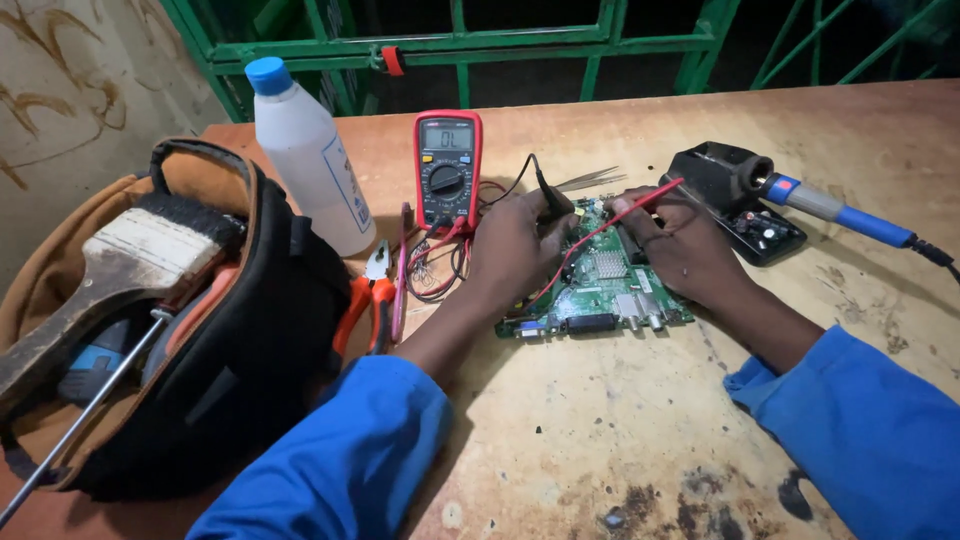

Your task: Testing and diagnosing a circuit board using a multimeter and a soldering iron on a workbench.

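Worn wooden table (620, 430), stained and scuffed, set against a green metal grille (460, 45) with a marked wall at left. Largest item: an open tool bag (250, 340) at the left edge, brown outside and black-lined, holding a wide paintbrush (140, 250) and a long screwdriver (90, 410) whose shaft slants out toward the near edge. Behind the bag stands a white bottle (305, 165) with a blue cap, upright. Centre: a green circuit board (600, 290) lying flat on the table, connectors along its near edge, a square silver heat sink near its middle. Left hand (515, 245), fingers closed in a pinch around a black probe (553, 198), tip down on the board's far left part. Right hand (685, 245), fingers likewise pinched on a red probe (640, 208), which slants across the board toward the left hand (its tip is hidden behind the fingers). Both sleeves are blue. Behind the left hand stands a red multimeter (447, 170), its display lit, red and black leads coiled at its foot. Right of the board: a black soldering stand (730, 185) carrying a blue-handled iron (850, 215). Between bag and board lie orange-handled pliers (365, 300). Tweezers (590, 180) lie behind the board.
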